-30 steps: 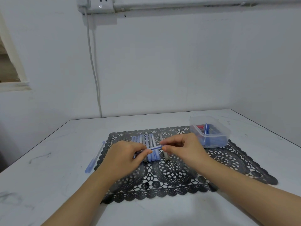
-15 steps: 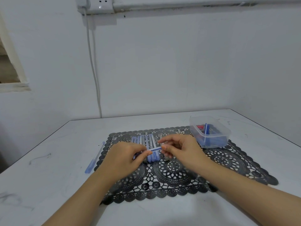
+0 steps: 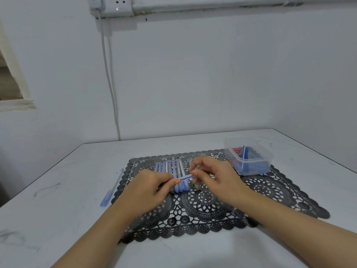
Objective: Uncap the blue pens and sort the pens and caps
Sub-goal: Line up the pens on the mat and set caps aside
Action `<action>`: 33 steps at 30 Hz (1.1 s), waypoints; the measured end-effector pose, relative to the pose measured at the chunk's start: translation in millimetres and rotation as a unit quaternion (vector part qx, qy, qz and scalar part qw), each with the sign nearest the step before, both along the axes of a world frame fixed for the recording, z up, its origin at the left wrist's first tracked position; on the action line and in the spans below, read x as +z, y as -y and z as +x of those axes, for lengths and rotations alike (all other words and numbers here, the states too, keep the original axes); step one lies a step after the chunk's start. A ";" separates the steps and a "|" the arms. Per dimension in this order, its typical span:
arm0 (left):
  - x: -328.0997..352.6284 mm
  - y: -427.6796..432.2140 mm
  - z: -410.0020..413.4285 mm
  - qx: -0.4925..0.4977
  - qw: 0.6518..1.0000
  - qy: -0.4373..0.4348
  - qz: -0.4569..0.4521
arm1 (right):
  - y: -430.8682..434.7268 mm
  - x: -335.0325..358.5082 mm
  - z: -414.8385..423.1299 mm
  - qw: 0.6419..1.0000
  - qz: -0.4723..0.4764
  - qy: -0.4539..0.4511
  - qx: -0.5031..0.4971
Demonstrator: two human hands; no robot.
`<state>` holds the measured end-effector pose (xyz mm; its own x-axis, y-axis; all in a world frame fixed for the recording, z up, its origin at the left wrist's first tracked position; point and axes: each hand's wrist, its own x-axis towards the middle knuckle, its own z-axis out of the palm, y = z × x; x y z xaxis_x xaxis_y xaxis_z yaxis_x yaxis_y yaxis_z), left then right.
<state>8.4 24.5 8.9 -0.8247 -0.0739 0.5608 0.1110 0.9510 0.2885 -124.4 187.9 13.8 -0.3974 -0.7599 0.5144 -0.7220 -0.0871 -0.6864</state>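
A white table [image 3: 58, 219] is seen carrying a black lace placemat [image 3: 270, 192], over whose middle the grip is made. Behind the grip, on the mat, a row of blue pens [image 3: 172, 171] is laid side by side, their long axes running away from the person; far to the right of the grip a clear plastic container [image 3: 249, 163] holds blue and red pieces, and to the left, off the mat, a single blue pen [image 3: 112, 188] lies on the table. The held blue pen [image 3: 185, 178] is gripped at its barrel by the left hand [image 3: 148, 192], closed around it, while its right end is pinched by the right hand [image 3: 216, 180]; whether that end is the cap cannot be told. Its long axis is carried left to right, tilted slightly upward toward the right. The pen is judged light, stiff and smooth, so a firm pinch at each end with a straight pull along the axis should be preferred.
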 end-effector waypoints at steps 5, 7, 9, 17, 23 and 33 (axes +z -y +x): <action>-0.5 -0.5 -1.6 0.001 1.000 0.009 -0.018 | 1.2 -2.9 -2.5 1.000 0.016 0.017 0.013; -0.6 0.0 -1.3 0.006 1.000 0.005 -0.014 | 1.4 -4.8 -3.4 1.000 0.013 0.022 0.008; 0.1 0.9 -1.1 0.013 1.000 -0.007 -0.008 | 1.3 -6.7 -4.6 1.000 0.012 0.027 0.009; 0.4 1.8 -0.9 0.016 1.000 -0.013 -0.005 | 3.9 -10.9 -11.6 0.997 0.047 -0.059 -0.016; -1.3 1.6 -1.1 0.004 1.000 -0.013 -0.016 | 3.3 -10.9 -12.8 0.985 0.060 -0.154 -0.038; 1.6 -0.2 0.0 0.012 1.000 -0.027 -0.008 | 1.1 -11.6 -13.7 0.979 0.063 -0.188 -0.049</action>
<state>8.4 24.7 10.5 -0.7908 -0.0829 0.6065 0.1038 0.9582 0.2664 -138.1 186.8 2.2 -0.2721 -0.7943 0.5433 -0.9262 0.0630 -0.3718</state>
